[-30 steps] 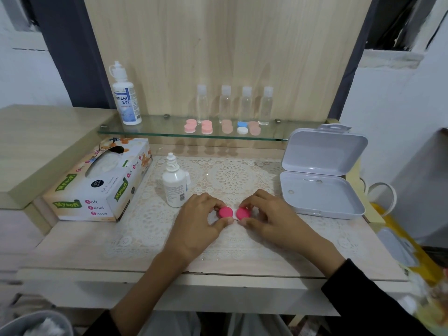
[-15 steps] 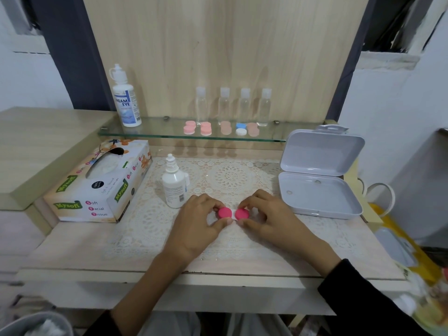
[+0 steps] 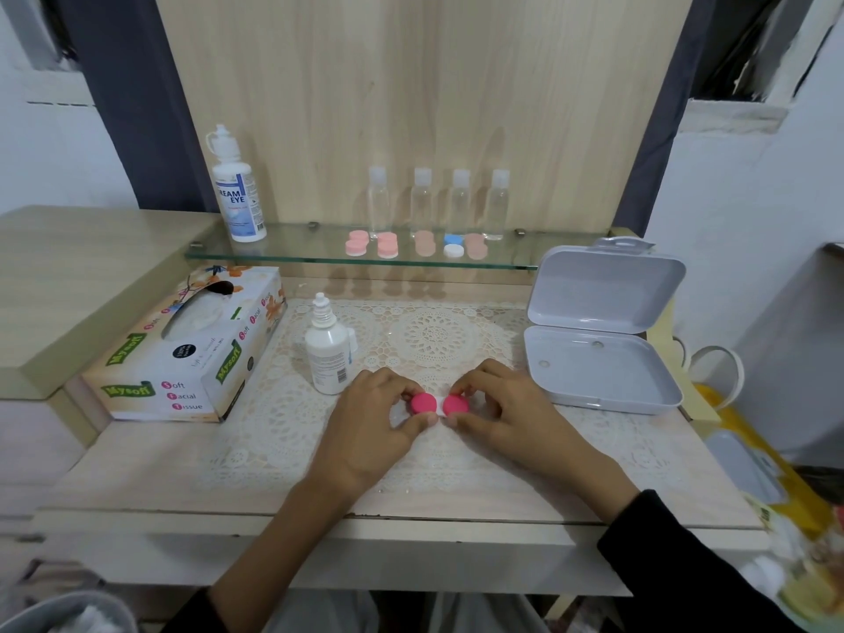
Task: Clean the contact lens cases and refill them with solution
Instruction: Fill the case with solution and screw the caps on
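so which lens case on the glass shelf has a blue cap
The fourth case from the left, blue cap behind a white one; the other cases are pink or peach.

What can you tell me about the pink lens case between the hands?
The lens case is a small twin case that looks like plastic. It has two round, bright pink caps side by side on a white body, of which only a sliver shows between them. Both caps are on. It appears to rest flat on the lace mat, near the table's front middle. The left hand pinches the left cap and the right hand the right cap, with both thumbs at the near edge.
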A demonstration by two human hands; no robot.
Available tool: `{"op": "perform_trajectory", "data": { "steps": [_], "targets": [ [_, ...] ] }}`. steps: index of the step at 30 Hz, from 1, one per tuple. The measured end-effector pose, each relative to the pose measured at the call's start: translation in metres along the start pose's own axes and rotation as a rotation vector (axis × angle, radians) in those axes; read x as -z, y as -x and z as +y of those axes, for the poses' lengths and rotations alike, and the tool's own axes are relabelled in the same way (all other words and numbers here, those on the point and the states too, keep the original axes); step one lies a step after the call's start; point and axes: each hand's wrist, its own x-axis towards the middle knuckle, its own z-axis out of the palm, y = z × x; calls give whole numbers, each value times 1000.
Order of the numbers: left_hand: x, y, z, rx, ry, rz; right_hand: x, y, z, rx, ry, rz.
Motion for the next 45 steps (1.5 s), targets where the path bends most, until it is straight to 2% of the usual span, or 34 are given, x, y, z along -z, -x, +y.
{"op": "perform_trajectory", "data": {
  "steps": [3,6,10,21,26,45],
  "targets": [
    [0,0,0,-1,-16,-2,-1,-2,-2,-41,27,23],
    [-1,-1,0,-4,-3,10,0,-2,-3,-72,-43,15],
    [-1,0,-1,-2,-9,5,-1,2,-3,30,-20,8],
    [0,0,0,-10,-21,5,-2,-1,-4,-51,-54,29],
    [0,0,0,-14,-26,3,-3,0,0,15,-22,12],
    [0,1,0,-3,-33,-4,-8,-2,-3,-58,-11,55]
  ]
}}
